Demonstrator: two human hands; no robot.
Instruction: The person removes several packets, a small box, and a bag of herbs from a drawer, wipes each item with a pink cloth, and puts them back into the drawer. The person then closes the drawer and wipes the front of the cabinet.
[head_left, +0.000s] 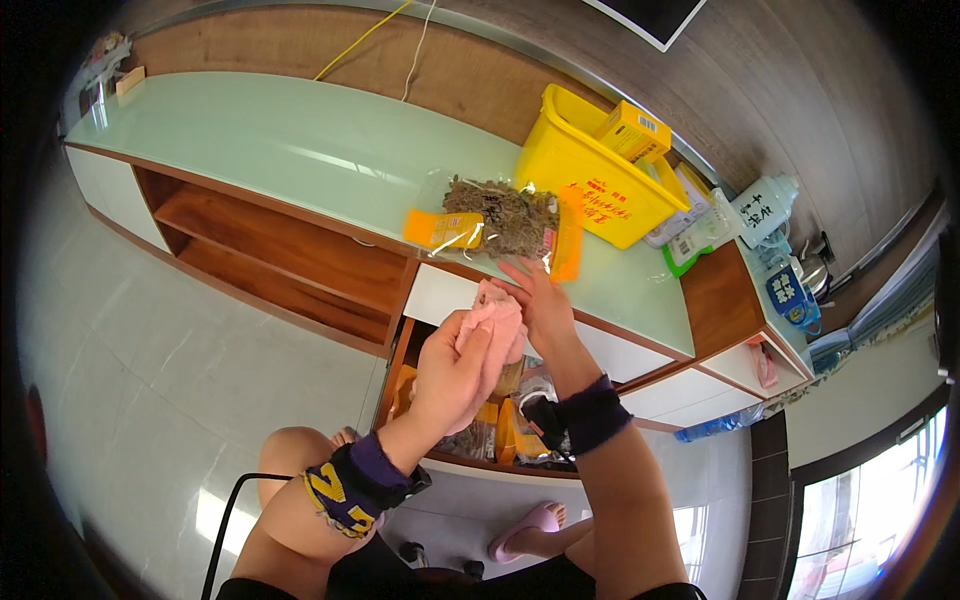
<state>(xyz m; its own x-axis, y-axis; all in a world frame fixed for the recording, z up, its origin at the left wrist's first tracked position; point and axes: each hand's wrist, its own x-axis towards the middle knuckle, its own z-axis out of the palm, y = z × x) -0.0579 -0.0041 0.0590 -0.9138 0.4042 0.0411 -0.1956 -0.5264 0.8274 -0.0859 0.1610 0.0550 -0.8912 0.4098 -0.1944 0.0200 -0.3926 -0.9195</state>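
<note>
My left hand (448, 367) grips a crumpled pink cloth (495, 322) between thumb and fingers, above an open drawer. Beside the cloth, my right hand (546, 304) has its fingers spread and reaches the front edge of the glass-topped cabinet; whether it touches the cloth is unclear. Just beyond its fingertips lies a clear plastic bag of brown dried food (499, 214) with orange panels. Below my hands, the drawer (517, 469) holds several clear and orange packets (487, 431), partly hidden by my wrists. Both wrists wear dark bands with small devices.
A yellow plastic basket (600, 180) holding a yellow box (634, 131) stands behind the bag. To the right are a green-edged pouch (697, 236), a large pale bottle (765, 206) and a metal kettle (814, 274). Open shelves (277, 255) lie left of the drawer.
</note>
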